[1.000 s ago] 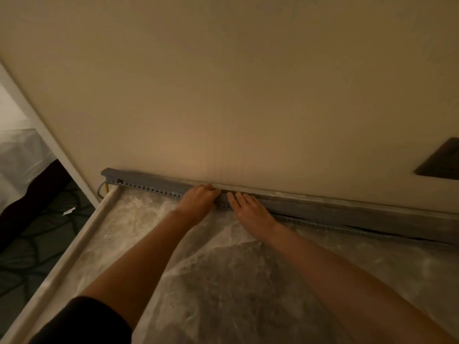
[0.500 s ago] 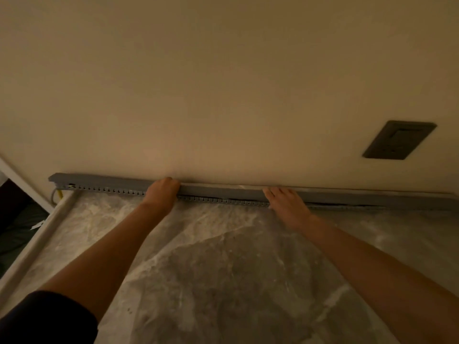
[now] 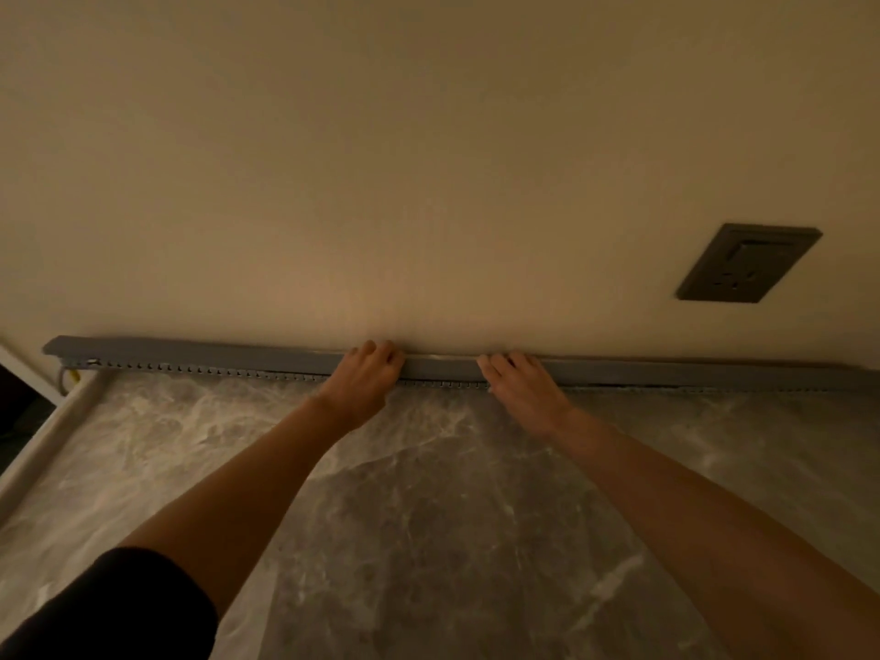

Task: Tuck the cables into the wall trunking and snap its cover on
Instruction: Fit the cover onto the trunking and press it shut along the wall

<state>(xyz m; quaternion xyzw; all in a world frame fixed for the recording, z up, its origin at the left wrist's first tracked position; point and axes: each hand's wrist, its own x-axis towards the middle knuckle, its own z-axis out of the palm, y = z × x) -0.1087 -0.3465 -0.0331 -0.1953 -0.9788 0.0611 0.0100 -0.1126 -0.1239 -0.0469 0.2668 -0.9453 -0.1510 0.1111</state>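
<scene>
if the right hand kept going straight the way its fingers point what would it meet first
The right hand rests its fingertips on the long grey plastic trunking cover; straight on, the beige wall behind it comes next, though depth is hard to judge.

Indoor living space, home or hotel; cannot tell which. Dim warm light. Plain cream wall (image 3: 428, 159) above both hands. Dark socket plate (image 3: 747, 264) on it, up and right of the right hand (image 3: 524, 388). Grey trunking (image 3: 214, 357) along the wall foot, under the fingers. Marbled surface (image 3: 428, 516) below the wrists; pale raised edging (image 3: 52, 435) far left of the left hand (image 3: 362, 383).
</scene>
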